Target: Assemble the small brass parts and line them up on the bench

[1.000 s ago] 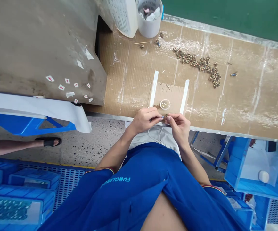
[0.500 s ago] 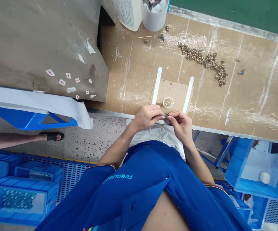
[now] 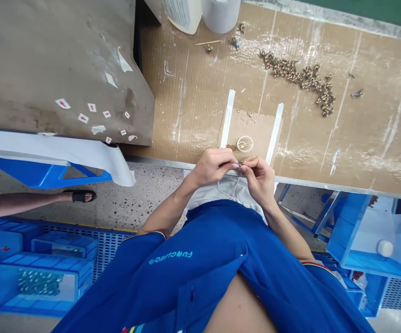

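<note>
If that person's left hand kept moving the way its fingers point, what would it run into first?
The left hand would probably meet the tiny metal part at its fingertips at once, with the right hand directly behind it. Exact depth is hard to judge from this overhead view.

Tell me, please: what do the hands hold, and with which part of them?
A small brass-coloured metal part, pinched between the fingertips of the left hand and the right hand; it is too small to see more.
</note>
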